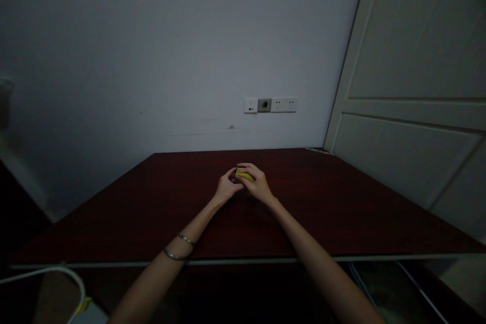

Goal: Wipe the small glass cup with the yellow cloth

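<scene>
Both hands meet over the middle of the dark red table [182, 212]. My right hand [258, 182] is closed around a small yellow block-like thing [245, 174], with fingers over its top and the thumb in front. Pressed against its left side, my left hand [228, 186] curls around a small dark, shiny thing [234, 178]. That dark thing is mostly covered by the fingers, and its kind is too small and dim to make out. Two metal bangles [176, 253] sit on my left forearm.
A pale wall [197, 50] rises behind the table, with a row of sockets and switches [270, 105]. At the right stands a white panelled door [413, 81]. A white cable [72, 272] loops below the table's front edge at the lower left.
</scene>
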The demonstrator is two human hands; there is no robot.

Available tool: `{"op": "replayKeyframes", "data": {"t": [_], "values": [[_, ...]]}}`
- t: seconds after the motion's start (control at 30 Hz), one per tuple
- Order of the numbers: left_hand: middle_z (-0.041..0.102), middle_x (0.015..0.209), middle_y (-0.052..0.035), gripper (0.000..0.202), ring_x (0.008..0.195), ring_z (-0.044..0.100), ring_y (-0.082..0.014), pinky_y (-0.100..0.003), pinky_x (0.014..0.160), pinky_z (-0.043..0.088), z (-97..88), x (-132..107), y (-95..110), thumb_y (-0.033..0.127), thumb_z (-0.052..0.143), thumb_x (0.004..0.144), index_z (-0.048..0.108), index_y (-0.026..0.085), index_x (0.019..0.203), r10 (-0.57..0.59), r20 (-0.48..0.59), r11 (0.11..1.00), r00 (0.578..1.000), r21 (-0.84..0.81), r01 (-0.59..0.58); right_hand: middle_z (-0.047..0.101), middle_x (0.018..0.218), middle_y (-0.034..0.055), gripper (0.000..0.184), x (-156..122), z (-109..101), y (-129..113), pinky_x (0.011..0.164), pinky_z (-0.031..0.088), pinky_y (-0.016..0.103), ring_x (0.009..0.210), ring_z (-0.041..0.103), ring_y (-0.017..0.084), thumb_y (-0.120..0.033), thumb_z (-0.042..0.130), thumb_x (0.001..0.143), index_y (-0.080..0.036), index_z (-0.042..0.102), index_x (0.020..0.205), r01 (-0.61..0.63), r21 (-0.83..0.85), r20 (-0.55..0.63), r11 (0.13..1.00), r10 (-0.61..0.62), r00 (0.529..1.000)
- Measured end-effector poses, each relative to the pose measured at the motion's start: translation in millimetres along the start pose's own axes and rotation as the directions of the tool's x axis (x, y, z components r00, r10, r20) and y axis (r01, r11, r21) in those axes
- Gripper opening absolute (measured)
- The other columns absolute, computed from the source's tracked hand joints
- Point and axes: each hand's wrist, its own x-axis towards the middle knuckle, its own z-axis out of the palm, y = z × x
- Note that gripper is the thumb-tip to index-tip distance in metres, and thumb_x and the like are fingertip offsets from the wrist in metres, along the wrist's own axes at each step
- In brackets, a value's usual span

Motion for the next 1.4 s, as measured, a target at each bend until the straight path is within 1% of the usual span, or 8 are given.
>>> {"op": "replayKeyframes", "data": {"t": [0.2,0.3,0.43,0.5,0.83,1.07,1.27,1.4], "values": [[0.063,0.102,-0.0113,0.071,0.093,0.059,-0.0229,-0.036,0.086,0.045,-0.6,-1,-3,0.028,0.080,0.045,0.055,0.010,0.109,-0.008,-0.012,0.998,1.000,0.059,0.008,0.064,0.098,0.0077,0.015,4,4,15,0.087,0.043,0.036,0.094,0.059,0.020,-0.030,0.058,0.073,-0.019,0.066,0.081,-0.178,0.112,-0.252,0.978,0.201,0.947],[0.064,0.101,-0.0109,0.067,0.092,0.059,-0.0225,-0.035,0.086,0.045,-0.5,1,-2,0.026,0.080,0.046,0.056,0.010,0.106,-0.017,-0.018,1.000,1.000,0.023,0.017,0.064,0.100,0.0078,0.014,2,2,12,0.088,0.043,0.037,0.096,0.058,0.020,-0.029,0.059,0.073,-0.020,0.066,0.082,-0.157,0.106,-0.220,0.982,0.177,0.959],[0.065,0.098,-0.0096,0.060,0.090,0.060,-0.0209,-0.034,0.083,0.047,-1.3,3,0,0.022,0.077,0.048,0.057,0.010,0.103,-0.040,-0.045,0.998,0.998,-0.060,0.037,0.061,0.107,0.0066,0.012,-1,-3,1,0.091,0.041,0.037,0.101,0.056,0.020,-0.025,0.059,0.073,-0.022,0.067,0.082,-0.048,0.078,-0.035,0.996,0.051,0.998],[0.065,0.099,-0.0095,0.058,0.089,0.060,-0.0205,-0.034,0.083,0.047,-1.6,3,1,0.022,0.077,0.050,0.057,0.009,0.103,-0.023,-0.029,0.997,0.999,-0.074,0.020,0.061,0.107,0.0063,0.012,-2,-5,-1,0.091,0.041,0.037,0.102,0.056,0.020,-0.024,0.060,0.073,-0.023,0.067,0.083,-0.027,0.075,0.001,0.997,0.027,1.000],[0.065,0.098,-0.0089,0.063,0.090,0.061,-0.0201,-0.034,0.084,0.048,0.5,-3,12,0.019,0.079,0.047,0.054,0.010,0.104,-0.035,0.020,0.991,0.999,-0.130,0.037,0.064,0.101,0.0078,0.016,2,-5,13,0.089,0.042,0.037,0.096,0.058,0.021,-0.031,0.058,0.074,-0.019,0.064,0.083,-0.169,0.126,-0.225,0.977,0.195,0.955],[0.064,0.100,-0.0112,0.061,0.090,0.060,-0.0211,-0.036,0.084,0.048,-1.5,-1,11,0.019,0.079,0.047,0.055,0.009,0.102,-0.045,-0.026,0.993,0.999,-0.108,0.042,0.061,0.105,0.0065,0.013,0,-9,2,0.091,0.041,0.035,0.101,0.056,0.019,-0.028,0.059,0.074,-0.022,0.065,0.084,-0.056,0.072,-0.086,0.996,0.062,0.994],[0.063,0.102,-0.0107,0.062,0.091,0.060,-0.0202,-0.035,0.086,0.046,-1.0,-1,10,0.019,0.079,0.047,0.055,0.009,0.104,-0.036,0.037,0.984,0.999,-0.170,0.042,0.063,0.097,0.0072,0.021,2,-5,14,0.085,0.043,0.034,0.092,0.058,0.020,-0.035,0.057,0.074,-0.018,0.062,0.087,-0.215,0.125,-0.230,0.969,0.239,0.943],[0.065,0.100,-0.0090,0.059,0.089,0.061,-0.0195,-0.034,0.085,0.046,-1.3,-1,12,0.022,0.078,0.048,0.058,0.011,0.102,-0.048,0.064,0.975,0.997,-0.214,0.061,0.063,0.095,0.0067,0.030,4,-5,17,0.081,0.044,0.032,0.087,0.058,0.018,-0.040,0.054,0.076,-0.017,0.059,0.093,-0.283,0.178,-0.208,0.943,0.317,0.925]]}}
